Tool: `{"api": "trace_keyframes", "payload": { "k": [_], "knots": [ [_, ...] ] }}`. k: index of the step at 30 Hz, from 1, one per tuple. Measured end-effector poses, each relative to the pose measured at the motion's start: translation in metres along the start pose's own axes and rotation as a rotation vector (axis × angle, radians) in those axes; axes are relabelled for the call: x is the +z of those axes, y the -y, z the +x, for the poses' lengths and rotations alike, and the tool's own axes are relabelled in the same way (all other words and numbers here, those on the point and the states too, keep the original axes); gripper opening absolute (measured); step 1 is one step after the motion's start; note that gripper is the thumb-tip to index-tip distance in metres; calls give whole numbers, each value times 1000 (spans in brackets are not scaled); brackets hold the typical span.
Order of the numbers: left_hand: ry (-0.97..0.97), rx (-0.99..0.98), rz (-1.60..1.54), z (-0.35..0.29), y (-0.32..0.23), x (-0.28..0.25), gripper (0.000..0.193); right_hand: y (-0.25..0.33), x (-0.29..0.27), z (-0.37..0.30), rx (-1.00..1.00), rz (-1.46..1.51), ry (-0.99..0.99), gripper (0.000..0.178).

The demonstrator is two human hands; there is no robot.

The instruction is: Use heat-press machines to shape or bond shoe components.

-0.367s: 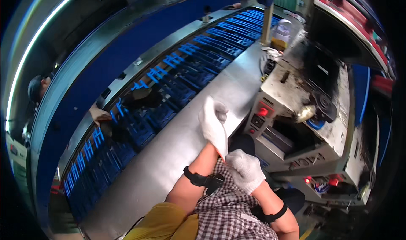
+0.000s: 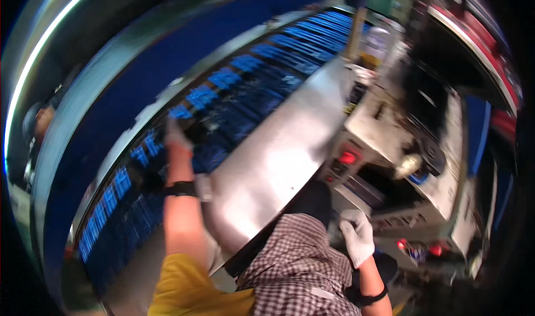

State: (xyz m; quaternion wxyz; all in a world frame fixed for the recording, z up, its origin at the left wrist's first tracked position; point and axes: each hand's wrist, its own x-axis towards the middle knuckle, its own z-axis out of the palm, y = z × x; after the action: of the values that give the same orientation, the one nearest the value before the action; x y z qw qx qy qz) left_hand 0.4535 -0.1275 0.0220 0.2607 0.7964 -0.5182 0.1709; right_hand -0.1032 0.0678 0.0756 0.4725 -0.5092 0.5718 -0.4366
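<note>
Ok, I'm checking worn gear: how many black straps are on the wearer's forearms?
2: one black strap around the left forearm, another black strap around the right forearm. No others show.

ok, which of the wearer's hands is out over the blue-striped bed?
The left hand, blurred, its arm stretched out over the blue-striped bed. The right hand, white-gloved, is low beside the checked apron.

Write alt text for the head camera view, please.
A person's blurred left hand reaches over a long dark bed of bright blue bars; the white-gloved right hand, loosely open, is beside a brown-and-white checked apron. A silver metal ledge borders the bed; a grimy off-white machine stands at right.
</note>
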Motion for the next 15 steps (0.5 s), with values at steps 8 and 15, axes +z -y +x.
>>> {"api": "trace_keyframes", "payload": {
  "k": [8, 15],
  "knots": [
    [414, -834, -1200, 55, 14, 54, 53, -90, -64, 3, 173, 54, -269, 24],
    [237, -254, -1264, 21, 108, 65, 55, -83, -76, -14, 275, 352, -359, 22]
  ]
}}
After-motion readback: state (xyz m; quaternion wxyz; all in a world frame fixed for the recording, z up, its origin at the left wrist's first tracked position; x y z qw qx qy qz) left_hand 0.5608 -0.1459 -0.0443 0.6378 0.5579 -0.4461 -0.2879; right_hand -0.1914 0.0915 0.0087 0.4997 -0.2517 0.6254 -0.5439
